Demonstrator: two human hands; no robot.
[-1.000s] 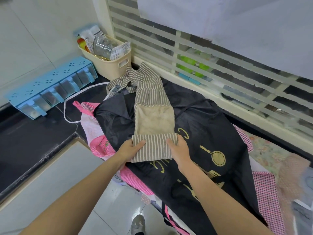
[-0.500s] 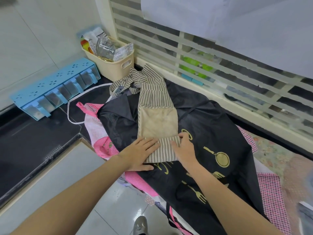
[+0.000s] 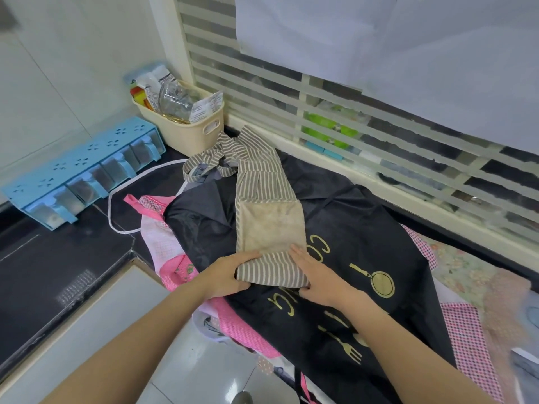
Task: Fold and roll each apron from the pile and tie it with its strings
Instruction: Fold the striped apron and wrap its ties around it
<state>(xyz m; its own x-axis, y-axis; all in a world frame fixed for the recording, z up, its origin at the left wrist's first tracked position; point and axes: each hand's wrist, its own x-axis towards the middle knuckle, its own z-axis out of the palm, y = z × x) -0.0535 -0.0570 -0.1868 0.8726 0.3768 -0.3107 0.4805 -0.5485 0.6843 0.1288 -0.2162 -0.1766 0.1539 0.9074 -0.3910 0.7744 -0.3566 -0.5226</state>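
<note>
Now, left to right:
Blue plastic spice rack [image 3: 84, 173]: on the dark counter, far left.
My left hand [image 3: 230, 275]: fingers curled round the roll's left end.
Brown-striped cloth apron [image 3: 265, 214]: lying on the black apron with gold print [image 3: 364, 258], near end rolled between my hands.
My right hand [image 3: 318, 275]: fingers straight, pressing the roll's right end.

Home kitchen: spice rack [image 3: 84, 173], countertop [image 3: 35, 258].

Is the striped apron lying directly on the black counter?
No, the striped apron lies on top of the black apron, which covers the pile.
</note>
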